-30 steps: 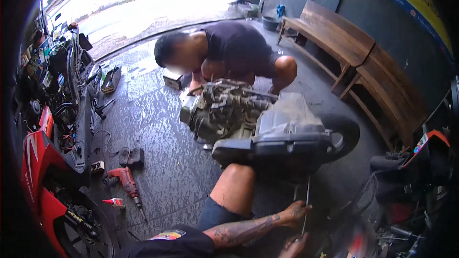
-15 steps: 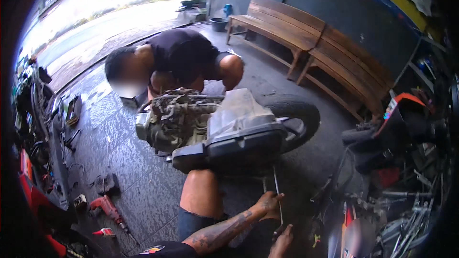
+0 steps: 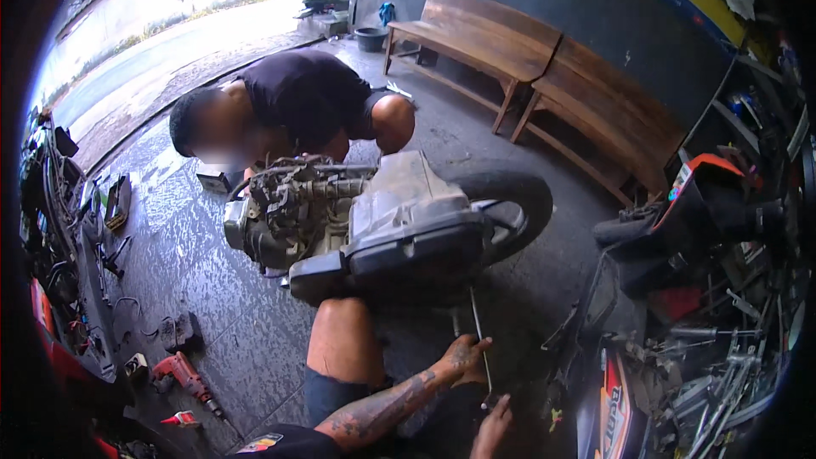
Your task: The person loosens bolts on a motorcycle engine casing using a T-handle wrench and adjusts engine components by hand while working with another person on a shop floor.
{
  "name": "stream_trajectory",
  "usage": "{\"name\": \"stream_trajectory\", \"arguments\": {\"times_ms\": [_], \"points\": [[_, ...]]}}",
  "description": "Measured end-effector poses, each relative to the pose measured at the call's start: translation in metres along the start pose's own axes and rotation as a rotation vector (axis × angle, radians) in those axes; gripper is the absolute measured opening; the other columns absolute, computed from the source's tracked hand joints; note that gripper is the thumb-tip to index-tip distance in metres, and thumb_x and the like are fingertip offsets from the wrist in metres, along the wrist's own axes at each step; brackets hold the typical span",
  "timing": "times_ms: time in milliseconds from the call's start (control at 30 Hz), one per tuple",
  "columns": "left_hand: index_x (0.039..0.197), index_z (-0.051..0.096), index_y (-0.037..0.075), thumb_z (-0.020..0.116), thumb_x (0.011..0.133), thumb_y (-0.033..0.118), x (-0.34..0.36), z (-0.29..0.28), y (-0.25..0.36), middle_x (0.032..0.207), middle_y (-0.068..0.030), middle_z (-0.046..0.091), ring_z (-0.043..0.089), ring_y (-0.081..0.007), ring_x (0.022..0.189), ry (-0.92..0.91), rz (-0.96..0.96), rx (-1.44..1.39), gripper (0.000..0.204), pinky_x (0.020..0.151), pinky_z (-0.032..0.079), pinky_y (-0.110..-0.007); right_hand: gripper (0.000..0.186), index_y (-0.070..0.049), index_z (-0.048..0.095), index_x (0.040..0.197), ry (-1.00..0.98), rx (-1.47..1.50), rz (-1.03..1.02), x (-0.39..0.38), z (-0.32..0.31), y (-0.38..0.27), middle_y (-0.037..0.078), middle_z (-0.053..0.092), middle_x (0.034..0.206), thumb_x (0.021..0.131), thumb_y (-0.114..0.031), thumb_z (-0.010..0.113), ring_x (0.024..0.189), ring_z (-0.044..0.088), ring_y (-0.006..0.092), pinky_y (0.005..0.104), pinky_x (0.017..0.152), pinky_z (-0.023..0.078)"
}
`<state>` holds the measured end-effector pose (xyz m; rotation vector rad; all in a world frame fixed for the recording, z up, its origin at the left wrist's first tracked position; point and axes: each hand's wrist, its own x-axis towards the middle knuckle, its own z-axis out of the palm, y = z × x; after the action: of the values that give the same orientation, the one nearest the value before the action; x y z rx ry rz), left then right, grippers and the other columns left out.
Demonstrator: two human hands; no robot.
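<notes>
A motor scooter engine [image 3: 302, 212] with a black and grey side cover [image 3: 416, 246] and a rear wheel [image 3: 523, 212] lies in front of me. From beneath the cover a long thin metal rod [image 3: 478, 314] runs down toward me; its near end looks bent. My left hand [image 3: 463, 357] is closed round the rod partway along. Beside the rod's near end is my right hand [image 3: 493, 429], its fingers stretched and seemingly just off the metal. What the rod's far end meets is hidden under the cover.
Across the engine another person [image 3: 306, 102] crouches, hands mostly hidden. A red drill [image 3: 187, 378] and a small red-and-white bottle [image 3: 181, 418] lie at left. Metal parts [image 3: 722, 399] crowd the right, near a red-and-black fairing [image 3: 705, 195]. Wooden benches [image 3: 484, 42] line the wall.
The whole view has shifted, so the engine and the other person sit slightly further left. My left hand stays on the rod; my right hand's fingers have come away from its near end.
</notes>
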<state>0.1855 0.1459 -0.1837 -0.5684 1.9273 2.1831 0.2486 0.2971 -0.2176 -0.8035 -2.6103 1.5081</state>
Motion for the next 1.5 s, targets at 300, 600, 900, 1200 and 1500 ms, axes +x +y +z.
{"name": "stream_trajectory", "arguments": {"times_ms": [300, 600, 900, 1200, 1500], "points": [[0.092, 0.062, -0.006, 0.053, 0.092, 0.036, 0.022, 0.021, -0.044, 0.079, -0.0196, 0.065, 0.063, -0.0217, 0.081, -0.097, 0.029, 0.057, 0.043, 0.069, 0.047, -0.038, 0.059, -0.002, 0.058, 0.103, -0.161, 0.441, 0.475, 0.012, 0.016, 0.0, 0.011, 0.054, 0.078, 0.088, -0.057, 0.046, 0.069, 0.054, 0.0184, 0.028, 0.047, 0.04], [0.088, 0.063, -0.002, 0.051, 0.091, 0.037, 0.014, 0.017, -0.008, 0.083, -0.0207, 0.063, 0.063, -0.0324, 0.087, -0.141, 0.009, 0.094, 0.041, 0.072, 0.045, -0.042, 0.051, 0.005, 0.045, 0.127, -0.279, -0.137, -0.28, 0.016, -0.018, 0.01, 0.028, 0.056, 0.115, 0.091, -0.029, 0.057, 0.1, 0.057, 0.038, 0.0414, 0.088, 0.043], [0.095, 0.057, -0.004, 0.045, 0.094, 0.033, 0.03, 0.018, -0.051, 0.091, -0.0206, 0.059, 0.058, -0.0344, 0.09, -0.118, 0.111, 0.083, 0.04, 0.076, 0.044, -0.045, 0.048, 0.009, 0.05, 0.119, -0.252, 0.146, -0.488, -0.015, -0.019, -0.001, 0.03, 0.057, 0.112, 0.092, -0.03, 0.054, 0.097, 0.058, 0.0367, 0.04, 0.087, 0.044], [0.094, 0.053, -0.004, 0.045, 0.092, 0.036, 0.03, 0.021, -0.035, 0.088, -0.0231, 0.058, 0.058, -0.0388, 0.087, -0.122, 0.091, 0.087, 0.041, 0.075, 0.044, -0.046, 0.046, 0.01, 0.052, 0.116, -0.042, -0.274, -0.696, -0.019, -0.019, -0.025, 0.03, 0.056, 0.112, 0.091, -0.029, 0.055, 0.097, 0.057, 0.0387, 0.0407, 0.089, 0.043], [0.095, 0.062, -0.004, 0.049, 0.087, 0.028, 0.011, 0.011, -0.021, 0.092, -0.0257, 0.063, 0.061, -0.0405, 0.093, -0.014, 0.07, 0.139, 0.035, 0.079, 0.047, -0.047, 0.038, 0.006, 0.06, 0.108, -0.11, -0.457, -0.823, -0.021, -0.021, -0.032, 0.028, 0.059, 0.108, 0.085, -0.025, 0.065, 0.095, 0.056, 0.0398, 0.0434, 0.086, 0.044]]}}
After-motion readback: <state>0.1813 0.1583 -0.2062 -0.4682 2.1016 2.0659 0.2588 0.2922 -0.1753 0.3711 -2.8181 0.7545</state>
